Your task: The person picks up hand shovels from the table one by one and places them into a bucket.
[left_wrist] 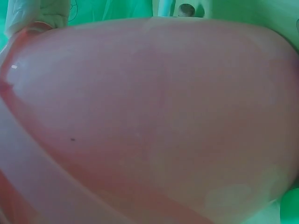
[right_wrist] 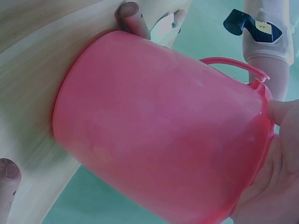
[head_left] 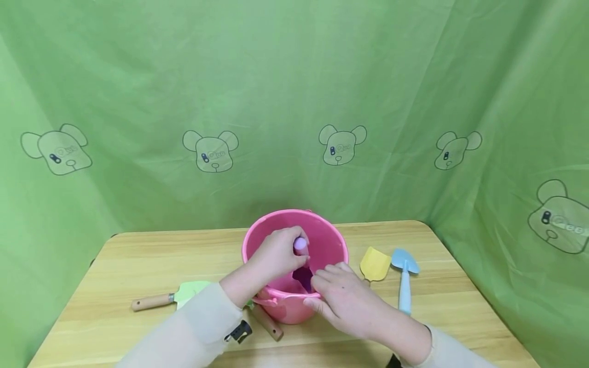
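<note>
A pink bucket [head_left: 329, 237] stands upright on the table, tilted slightly in the head view. My left hand [head_left: 275, 253] reaches over its rim and grips the lilac handle of a small purple garden tool [head_left: 302, 278]. That tool's dark head points down inside the bucket, partly hidden by the hands. With fingers over the near rim and thumb outside, my right hand [head_left: 342, 300] holds the bucket; the right wrist view also shows this hand [right_wrist: 268, 182] at the rim. The bucket wall [left_wrist: 154, 112] fills most of the left wrist view.
Left of the bucket lies a green trowel [head_left: 186, 291] with a wooden handle, partly under my left sleeve. Another wooden handle [head_left: 269, 324] sticks out by the bucket's base. To the right lie a yellow scoop [head_left: 375, 264] and a light blue shovel [head_left: 405, 281]. Green curtains surround the table.
</note>
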`<act>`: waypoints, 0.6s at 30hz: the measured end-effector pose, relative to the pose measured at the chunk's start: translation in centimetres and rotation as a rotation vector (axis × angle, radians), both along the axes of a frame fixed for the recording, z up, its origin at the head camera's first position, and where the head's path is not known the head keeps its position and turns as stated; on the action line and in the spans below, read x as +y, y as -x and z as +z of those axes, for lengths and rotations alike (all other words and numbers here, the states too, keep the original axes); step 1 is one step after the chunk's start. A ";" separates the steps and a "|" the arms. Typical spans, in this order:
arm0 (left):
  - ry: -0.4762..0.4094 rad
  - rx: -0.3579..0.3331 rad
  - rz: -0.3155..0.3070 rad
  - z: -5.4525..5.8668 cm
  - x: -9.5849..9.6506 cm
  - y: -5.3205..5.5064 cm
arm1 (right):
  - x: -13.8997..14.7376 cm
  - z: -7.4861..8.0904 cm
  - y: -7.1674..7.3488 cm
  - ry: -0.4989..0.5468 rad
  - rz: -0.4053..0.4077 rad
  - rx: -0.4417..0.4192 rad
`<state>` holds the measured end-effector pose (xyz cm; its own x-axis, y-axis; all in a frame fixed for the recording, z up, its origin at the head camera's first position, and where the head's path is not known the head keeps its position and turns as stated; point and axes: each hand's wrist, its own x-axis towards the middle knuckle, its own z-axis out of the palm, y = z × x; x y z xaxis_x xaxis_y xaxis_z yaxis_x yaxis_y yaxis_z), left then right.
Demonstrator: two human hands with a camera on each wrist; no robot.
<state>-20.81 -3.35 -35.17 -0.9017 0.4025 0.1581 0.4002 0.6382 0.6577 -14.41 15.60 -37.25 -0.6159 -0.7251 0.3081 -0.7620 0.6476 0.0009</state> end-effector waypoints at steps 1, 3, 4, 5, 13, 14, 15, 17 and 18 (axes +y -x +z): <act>0.004 -0.001 -0.002 -0.1 0.0 0.0 | 0.0 0.0 0.0 -0.001 -0.001 -0.001; 0.011 -0.004 -0.003 -0.1 -0.1 0.0 | 0.0 0.0 0.0 -0.003 -0.003 -0.004; 0.015 -0.004 -0.001 -0.2 -0.1 0.0 | 0.0 0.0 0.0 -0.003 -0.005 -0.005; 0.018 -0.005 0.001 -0.2 -0.1 0.0 | 0.0 0.0 0.0 -0.003 -0.006 -0.007; 0.088 0.010 0.031 0.1 -0.4 -0.7 | -0.1 0.0 0.0 -0.004 -0.011 -0.017; 0.102 0.013 0.035 0.1 -0.4 -0.8 | -0.1 0.0 0.0 -0.004 -0.011 -0.018; 0.116 0.011 0.041 0.2 -0.5 -0.9 | -0.1 0.0 0.0 -0.004 -0.011 -0.018; 0.142 0.009 0.048 0.3 -0.6 -1.1 | 0.0 0.0 -0.1 -0.002 -0.014 -0.023; 0.156 0.010 0.051 0.4 -0.7 -1.2 | 0.0 0.0 -0.1 -0.001 -0.015 -0.025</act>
